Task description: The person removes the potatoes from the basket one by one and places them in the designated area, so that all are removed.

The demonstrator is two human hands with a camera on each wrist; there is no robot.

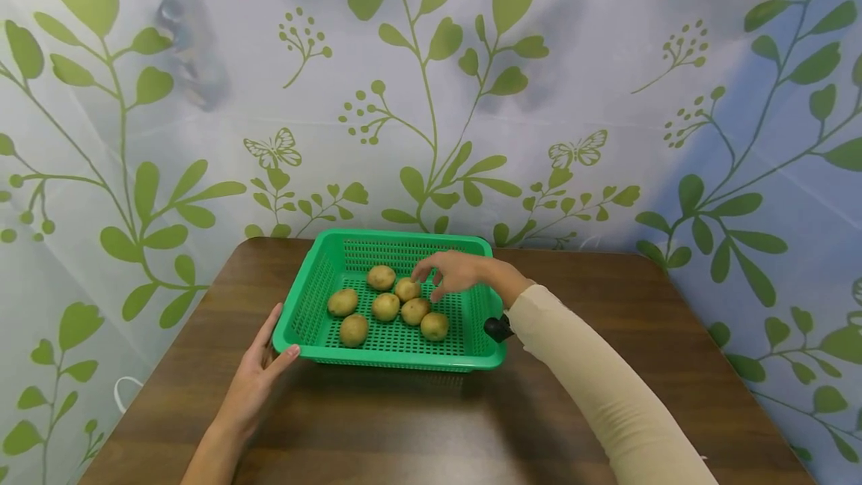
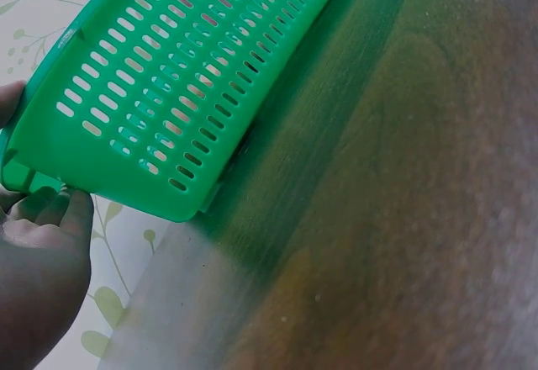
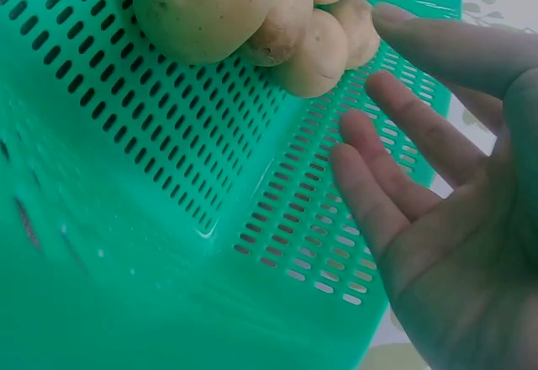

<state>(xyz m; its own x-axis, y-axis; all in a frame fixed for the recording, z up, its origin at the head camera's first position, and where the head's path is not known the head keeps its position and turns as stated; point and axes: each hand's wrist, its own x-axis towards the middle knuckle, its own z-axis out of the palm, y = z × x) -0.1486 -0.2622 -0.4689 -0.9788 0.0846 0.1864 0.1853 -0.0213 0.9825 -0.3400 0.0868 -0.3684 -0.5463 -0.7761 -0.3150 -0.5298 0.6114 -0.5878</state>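
Left grip [image 1: 258, 367] holds the basket [image 1: 397, 359], right grip [image 1: 456, 272] hovers near potatoes [image 1: 386, 307] inside

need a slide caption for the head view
The left hand grips a green basket on a brown table; the right hand hangs open close to seven potatoes inside.

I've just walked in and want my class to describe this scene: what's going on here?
A person is busy at a green plastic basket on a brown wooden table. Their left hand holds the basket's rim near its front left corner. Their right hand is over the inside of the basket, fingers spread and holding nothing, close to the potatoes. Seven potatoes show, all lying in the basket.
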